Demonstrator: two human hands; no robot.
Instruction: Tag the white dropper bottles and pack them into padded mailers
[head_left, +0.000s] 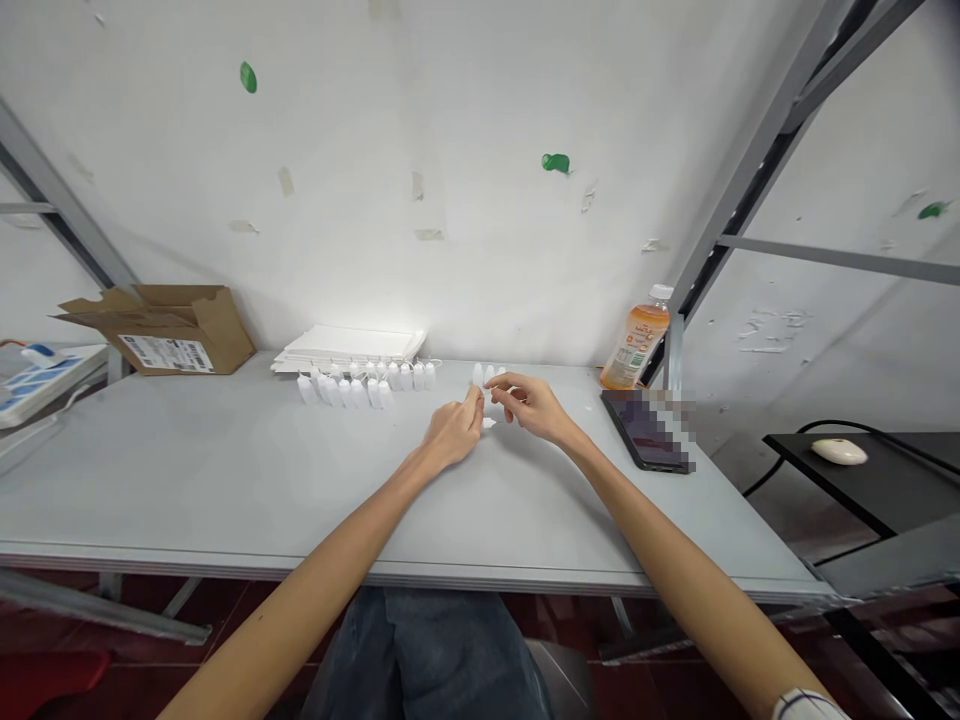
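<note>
Two: left hand (454, 430), right hand (532, 408) | grey table (225, 480) | white wall (337, 130)

Left forearm (337, 562) and right forearm (660, 535) were extended forward, converging. Left hand (454, 430) was raised, fingertips (472, 397) pinched; right hand (534, 406) lay just beside it, fingers (510, 385) curled inward.

White paper tags (367, 388) lie in a close row on the worktop (225, 480), a shorter group (486, 376) just right
</note>
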